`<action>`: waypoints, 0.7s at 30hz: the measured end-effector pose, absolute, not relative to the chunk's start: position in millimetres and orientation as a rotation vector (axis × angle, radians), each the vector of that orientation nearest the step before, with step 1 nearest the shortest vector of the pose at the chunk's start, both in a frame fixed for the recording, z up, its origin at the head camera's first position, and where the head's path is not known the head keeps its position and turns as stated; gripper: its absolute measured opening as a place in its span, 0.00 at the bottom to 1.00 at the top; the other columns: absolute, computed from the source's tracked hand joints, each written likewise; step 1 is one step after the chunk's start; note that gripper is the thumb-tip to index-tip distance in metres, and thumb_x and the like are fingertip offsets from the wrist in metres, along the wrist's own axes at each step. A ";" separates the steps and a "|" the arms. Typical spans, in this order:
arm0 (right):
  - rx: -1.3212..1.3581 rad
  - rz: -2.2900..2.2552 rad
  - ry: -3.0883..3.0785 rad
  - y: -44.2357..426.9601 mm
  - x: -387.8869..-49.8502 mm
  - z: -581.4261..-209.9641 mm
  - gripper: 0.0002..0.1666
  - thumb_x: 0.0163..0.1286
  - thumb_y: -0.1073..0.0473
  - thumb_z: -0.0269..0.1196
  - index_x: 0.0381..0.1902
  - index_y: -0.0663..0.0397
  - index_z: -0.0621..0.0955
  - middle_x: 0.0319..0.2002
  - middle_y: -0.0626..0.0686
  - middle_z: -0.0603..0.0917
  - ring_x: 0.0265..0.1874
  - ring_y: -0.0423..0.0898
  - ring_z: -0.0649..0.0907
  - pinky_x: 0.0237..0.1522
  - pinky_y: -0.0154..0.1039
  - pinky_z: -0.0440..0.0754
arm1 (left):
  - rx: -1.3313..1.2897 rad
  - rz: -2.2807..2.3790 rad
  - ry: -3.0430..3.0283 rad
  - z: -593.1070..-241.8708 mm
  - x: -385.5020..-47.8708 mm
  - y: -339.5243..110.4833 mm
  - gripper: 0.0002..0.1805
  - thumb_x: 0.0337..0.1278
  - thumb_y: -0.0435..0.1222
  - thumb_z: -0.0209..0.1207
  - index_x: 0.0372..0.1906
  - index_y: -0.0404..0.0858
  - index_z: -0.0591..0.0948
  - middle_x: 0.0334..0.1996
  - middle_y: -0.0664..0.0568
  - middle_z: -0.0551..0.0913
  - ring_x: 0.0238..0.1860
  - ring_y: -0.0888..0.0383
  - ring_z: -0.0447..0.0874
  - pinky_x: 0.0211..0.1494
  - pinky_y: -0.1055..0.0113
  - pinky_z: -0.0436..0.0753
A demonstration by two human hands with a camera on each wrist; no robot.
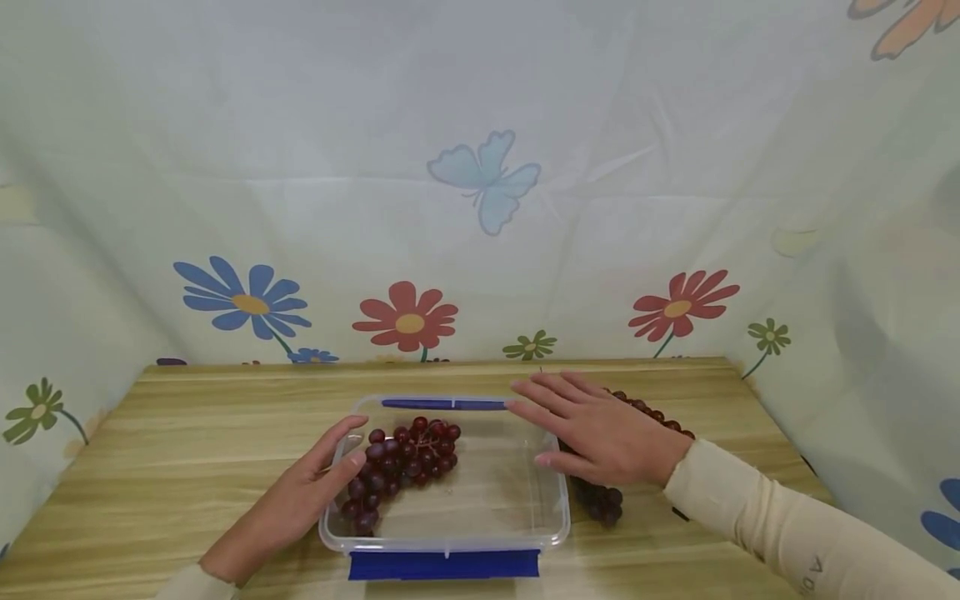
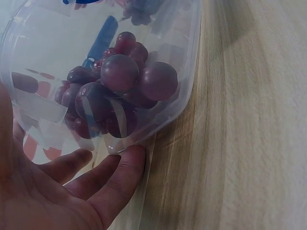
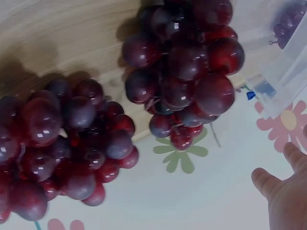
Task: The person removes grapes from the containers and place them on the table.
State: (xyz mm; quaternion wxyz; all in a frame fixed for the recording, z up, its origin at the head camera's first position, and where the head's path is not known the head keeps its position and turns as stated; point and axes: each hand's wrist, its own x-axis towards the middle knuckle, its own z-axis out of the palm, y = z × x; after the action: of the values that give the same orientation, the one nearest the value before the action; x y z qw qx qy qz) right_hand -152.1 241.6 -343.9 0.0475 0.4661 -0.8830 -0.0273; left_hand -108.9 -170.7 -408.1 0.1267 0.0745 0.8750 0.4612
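A clear plastic container point(image 1: 517, 537) with blue side latches stands lidless on the table. A bunch of dark red grapes point(image 1: 412, 454) lies in its left part, also visible through the wall as grapes point(image 2: 120, 74) in the left wrist view. My left hand point(image 1: 300, 492) is at the container's left side, fingers relaxed, its fingertips at the lower corner outside. Over the container's right rim, my right hand point(image 1: 600, 429) is spread with nothing in it. Beside and partly under that hand lie two more grape bunches, one nearer bunch point(image 3: 187, 62) and another bunch point(image 3: 72, 139).
The wood-grain table point(image 1: 225, 400) extends on both sides of the container. A white cloth point(image 1: 337, 208) printed with flowers and a butterfly hangs behind the table and along its sides. A small dark object point(image 1: 680, 514) lies near the right sleeve.
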 end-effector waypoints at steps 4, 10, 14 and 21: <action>1.466 -0.103 -2.666 233.4 -151.7 -341.6 0.41 0.84 0.35 0.45 0.86 0.37 0.48 0.86 0.49 0.51 0.85 0.52 0.54 0.84 0.58 0.56 | 0.217 1.344 2.544 -408.8 -109.0 -171.4 0.32 0.81 0.58 0.46 0.82 0.60 0.56 0.83 0.35 0.56 0.77 0.26 0.62 0.70 0.30 0.75; 1.503 -0.100 -2.655 219.7 -150.8 -338.6 0.41 0.83 0.33 0.44 0.86 0.35 0.48 0.86 0.47 0.49 0.86 0.50 0.52 0.84 0.58 0.55 | 0.213 1.334 2.556 -409.2 -110.2 -171.6 0.32 0.80 0.59 0.46 0.81 0.61 0.56 0.83 0.36 0.56 0.77 0.25 0.63 0.69 0.30 0.75; 1.522 -0.104 -2.651 210.6 -150.4 -336.7 0.42 0.83 0.33 0.45 0.86 0.35 0.48 0.86 0.46 0.49 0.86 0.50 0.52 0.83 0.59 0.57 | 0.213 1.323 2.556 -408.4 -110.3 -171.3 0.32 0.80 0.60 0.45 0.81 0.62 0.56 0.83 0.36 0.56 0.76 0.25 0.63 0.68 0.30 0.76; 1.569 -0.116 -2.675 194.5 -151.4 -338.3 0.42 0.83 0.31 0.42 0.86 0.33 0.45 0.87 0.45 0.45 0.86 0.50 0.51 0.83 0.57 0.60 | 0.211 1.323 2.555 -408.3 -111.0 -170.9 0.32 0.80 0.61 0.45 0.81 0.62 0.56 0.83 0.36 0.55 0.77 0.25 0.63 0.68 0.30 0.76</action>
State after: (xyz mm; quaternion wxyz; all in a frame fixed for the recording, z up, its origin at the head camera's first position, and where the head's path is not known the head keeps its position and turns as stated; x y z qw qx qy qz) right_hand -151.4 194.5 -338.3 0.0193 0.5056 -0.8617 -0.0373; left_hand -111.0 -170.9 -408.3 0.1279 0.0726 0.8783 0.4549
